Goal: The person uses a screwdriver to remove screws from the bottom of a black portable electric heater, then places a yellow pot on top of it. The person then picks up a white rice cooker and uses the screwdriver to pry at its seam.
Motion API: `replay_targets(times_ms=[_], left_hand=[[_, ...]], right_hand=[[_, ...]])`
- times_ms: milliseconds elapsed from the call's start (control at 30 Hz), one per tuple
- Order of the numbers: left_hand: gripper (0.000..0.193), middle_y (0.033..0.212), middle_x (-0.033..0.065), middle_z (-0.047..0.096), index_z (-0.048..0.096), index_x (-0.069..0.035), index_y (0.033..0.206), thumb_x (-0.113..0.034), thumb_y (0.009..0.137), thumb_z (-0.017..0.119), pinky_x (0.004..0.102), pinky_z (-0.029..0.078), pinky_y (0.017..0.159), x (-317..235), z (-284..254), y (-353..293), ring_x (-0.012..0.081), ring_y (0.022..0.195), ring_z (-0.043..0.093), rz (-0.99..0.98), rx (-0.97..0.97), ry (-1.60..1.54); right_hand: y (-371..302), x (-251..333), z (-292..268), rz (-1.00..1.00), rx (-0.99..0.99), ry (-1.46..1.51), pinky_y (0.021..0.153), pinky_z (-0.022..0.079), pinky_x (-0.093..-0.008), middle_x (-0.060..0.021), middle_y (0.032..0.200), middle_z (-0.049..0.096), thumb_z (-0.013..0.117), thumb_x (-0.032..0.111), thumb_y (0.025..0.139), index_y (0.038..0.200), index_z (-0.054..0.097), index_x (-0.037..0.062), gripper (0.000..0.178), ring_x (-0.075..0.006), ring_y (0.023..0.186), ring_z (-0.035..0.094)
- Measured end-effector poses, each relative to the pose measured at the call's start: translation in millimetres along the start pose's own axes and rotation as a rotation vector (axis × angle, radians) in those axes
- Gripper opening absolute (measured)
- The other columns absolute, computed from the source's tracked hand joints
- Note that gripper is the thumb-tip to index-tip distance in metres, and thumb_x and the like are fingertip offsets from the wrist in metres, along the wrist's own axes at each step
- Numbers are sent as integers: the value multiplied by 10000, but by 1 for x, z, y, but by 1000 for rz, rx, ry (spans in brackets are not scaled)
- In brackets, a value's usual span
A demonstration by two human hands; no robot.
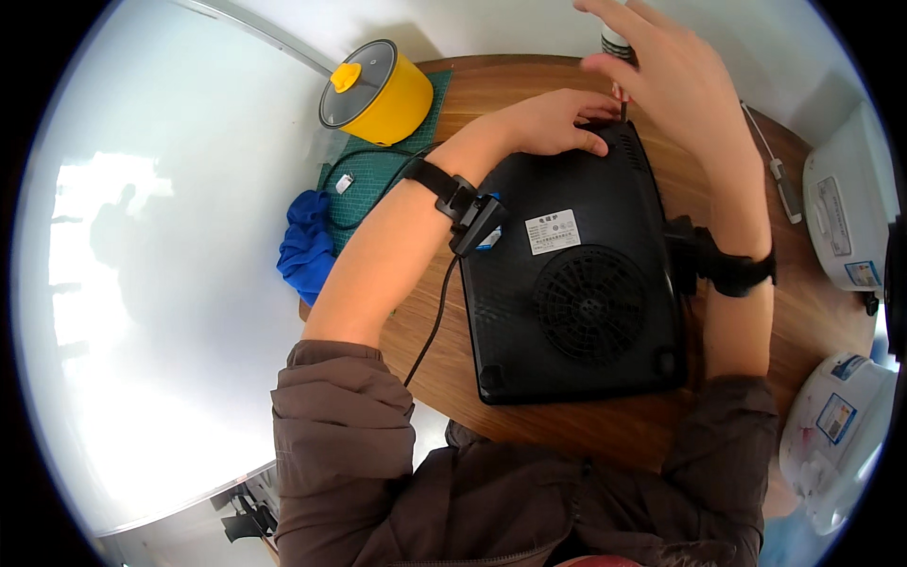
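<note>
A black induction cooker (510,283) lies upside down on the wooden table, its round fan grille (590,304) and a white label (551,232) facing up. At its far edge my left hand (553,123) grips the casing, thumb on the underside and fingers toward the far right corner. Over that corner, my right hand (675,76) holds a screwdriver (619,45) upright by its striped handle. The screwdriver's shaft points down at the corner beside the left fingertips; whether the tip sits in a screw cannot be made out.
A yellow pot (392,102) with a grey lid stands on a green cutting mat (364,180) at the far left, near a blue cloth (307,248). A black cord (436,326) runs left of the cooker. Another tool (784,189) and white containers (846,203) are at the right.
</note>
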State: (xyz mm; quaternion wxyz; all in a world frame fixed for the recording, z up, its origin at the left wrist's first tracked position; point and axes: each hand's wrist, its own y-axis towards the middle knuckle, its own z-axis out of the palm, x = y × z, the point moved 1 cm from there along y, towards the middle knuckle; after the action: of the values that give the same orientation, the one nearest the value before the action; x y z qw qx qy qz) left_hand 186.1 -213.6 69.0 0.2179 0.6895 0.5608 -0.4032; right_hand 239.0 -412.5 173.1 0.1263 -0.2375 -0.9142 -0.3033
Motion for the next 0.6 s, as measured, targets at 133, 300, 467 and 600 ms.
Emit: replay_targets(times_ms=[133,300,467,600], left_hand=[[700,1535,188,568,475,-44,1558,-109,932,780,433,371,1235,0,-1,-1,305,1472,489,-18,9,14],[699,1528,189,575,482,-52,1555,-103,926,782,434,371,1233,-3,-1,-1,306,1468,493,-14,5,-17],[674,1529,181,577,500,-56,1541,-98,928,776,440,373,1230,-6,0,-2,308,1463,498,-18,13,-8],[647,1530,177,575,514,-45,1522,-85,929,770,435,370,1231,-8,-1,-3,307,1463,498,-7,7,-33]], right_hand=[[-3,1,4,-57,-151,26,847,545,-483,-179,1090,668,724,234,937,1363,575,47,489,-409,981,662],[-1,-7,12,44,-54,53,855,543,-488,-205,1108,666,708,224,952,1348,573,40,457,-418,1010,662],[-1,-14,15,-96,-148,153,840,550,-486,-211,1096,667,685,230,975,1350,573,38,436,-428,991,669],[0,-11,15,-86,-119,96,851,550,-489,-219,1114,663,680,239,982,1354,572,34,439,-429,1008,667]])
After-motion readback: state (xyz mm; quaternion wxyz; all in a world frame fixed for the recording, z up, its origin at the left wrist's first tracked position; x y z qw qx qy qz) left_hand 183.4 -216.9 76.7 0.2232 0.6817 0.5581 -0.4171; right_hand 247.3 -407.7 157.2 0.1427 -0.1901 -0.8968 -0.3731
